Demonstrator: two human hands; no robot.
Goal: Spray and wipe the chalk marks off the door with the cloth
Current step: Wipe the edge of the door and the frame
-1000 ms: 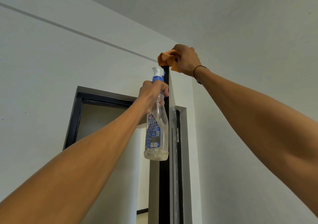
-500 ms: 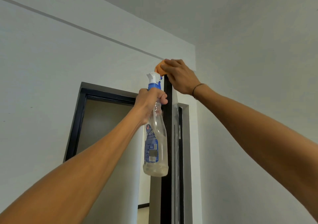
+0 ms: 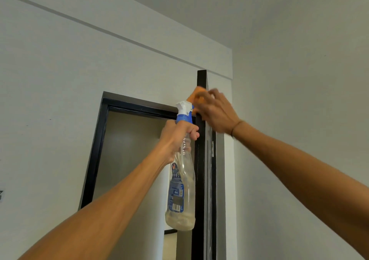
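White walls and a dark-framed doorway (image 3: 103,140) are seen behind the black door (image 3: 201,160), which is viewed edge-on. An orange cloth (image 3: 196,97) is pressed against the door's edge, a little below its top, by the blurred right hand (image 3: 216,114), whose fingers are curled around it. Just left of the door, a clear spray bottle (image 3: 182,186) is gripped at the neck by the left hand (image 3: 176,136), fingers wrapped closed.

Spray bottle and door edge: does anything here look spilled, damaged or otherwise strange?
Nothing stands out. The left hand holds the spray bottle upright by its neck, with no drips visible. The right hand, blurred, presses the orange cloth on the dark door edge.
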